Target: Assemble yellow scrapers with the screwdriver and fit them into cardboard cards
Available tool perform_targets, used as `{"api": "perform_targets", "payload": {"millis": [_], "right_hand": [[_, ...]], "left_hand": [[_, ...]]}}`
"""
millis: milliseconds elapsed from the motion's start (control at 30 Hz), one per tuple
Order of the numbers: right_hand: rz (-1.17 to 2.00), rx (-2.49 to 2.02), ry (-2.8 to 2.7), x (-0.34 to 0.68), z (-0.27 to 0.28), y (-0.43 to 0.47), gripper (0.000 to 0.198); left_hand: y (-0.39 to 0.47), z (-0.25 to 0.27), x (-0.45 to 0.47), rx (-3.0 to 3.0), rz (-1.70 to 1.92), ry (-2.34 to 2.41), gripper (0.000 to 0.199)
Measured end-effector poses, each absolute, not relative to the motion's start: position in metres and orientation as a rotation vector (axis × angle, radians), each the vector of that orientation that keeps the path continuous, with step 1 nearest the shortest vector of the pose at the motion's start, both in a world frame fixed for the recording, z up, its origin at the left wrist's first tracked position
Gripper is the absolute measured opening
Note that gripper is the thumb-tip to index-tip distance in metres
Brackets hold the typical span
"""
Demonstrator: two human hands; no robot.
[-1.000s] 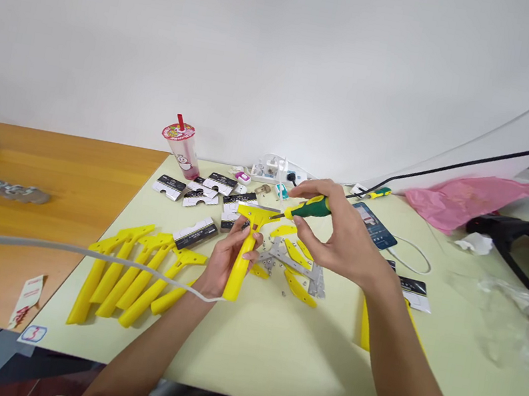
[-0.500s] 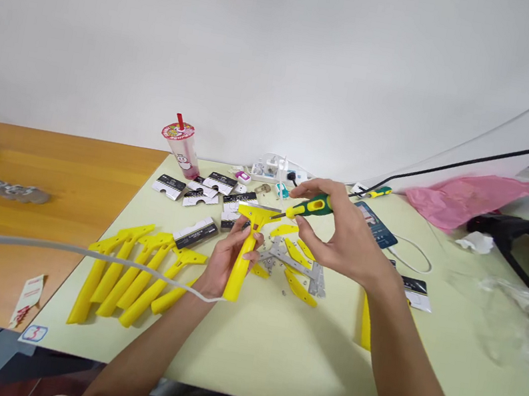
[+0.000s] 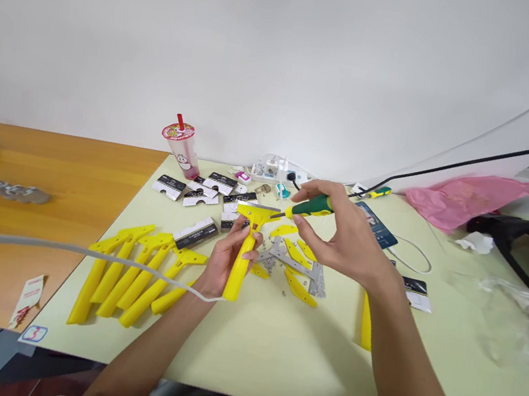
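My left hand (image 3: 225, 254) is closed around a yellow scraper (image 3: 239, 268), held upright with its metal blade edge at the top. A green and yellow screwdriver (image 3: 314, 206) is pinched in my right hand (image 3: 334, 233), its tip at the right side of the scraper head. Whether the tip sits in a screw is too small to tell. Behind and right of the scraper lie loose yellow cover pieces (image 3: 300, 290), grey metal plates (image 3: 289, 258) and small screws. Several yellow scraper handles (image 3: 141, 282) lie in a row left of my left hand.
Black and white blade boxes (image 3: 195, 232) lie behind the handles, near a drink cup (image 3: 185, 151). A power strip (image 3: 269, 170) stands against the wall. At right are a dark card (image 3: 375, 225), a pink bag (image 3: 467, 199) and clear plastic (image 3: 511, 300). A pale cable (image 3: 83, 251) crosses the left foreground.
The screwdriver handle has turned about its axis between my right fingers, showing more green now. My left hand and the scraper have stayed nearly still.
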State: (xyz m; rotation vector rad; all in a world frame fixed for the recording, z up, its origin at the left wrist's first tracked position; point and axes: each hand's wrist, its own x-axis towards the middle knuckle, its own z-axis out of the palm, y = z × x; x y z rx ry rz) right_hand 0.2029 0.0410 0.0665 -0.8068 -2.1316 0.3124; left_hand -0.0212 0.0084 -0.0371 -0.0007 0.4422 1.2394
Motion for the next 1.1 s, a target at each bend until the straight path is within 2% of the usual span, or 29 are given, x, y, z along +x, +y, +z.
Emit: {"api": "perform_targets", "payload": {"millis": [100, 267, 567, 800, 1100], "right_hand": [[0.339, -0.784, -2.151, 0.2021, 0.0676, 0.0405, 0.043], [0.198, -0.796, -2.111, 0.2009, 0.0646, 0.0429, 0.029], [0.372, -0.82, -2.172, 0.2012, 0.0696, 0.0398, 0.042], [0.287, -0.803, -2.124, 0.1994, 0.0655, 0.0422, 0.026], [0.377, -0.791, -2.196, 0.2007, 0.069, 0.0395, 0.045]], "left_hand": [[0.0092, -0.0378, -0.022, -0.009, 1.242, 0.436, 0.029], [0.0086, -0.0396, -0.0218, 0.009, 1.253, 0.422, 0.029], [0.0096, -0.039, -0.0213, -0.013, 1.246, 0.437, 0.028], [0.0088, -0.0381, -0.0214, -0.001, 1.244, 0.443, 0.027], [0.0095, -0.0362, -0.0206, 0.006, 1.242, 0.477, 0.029]]}}
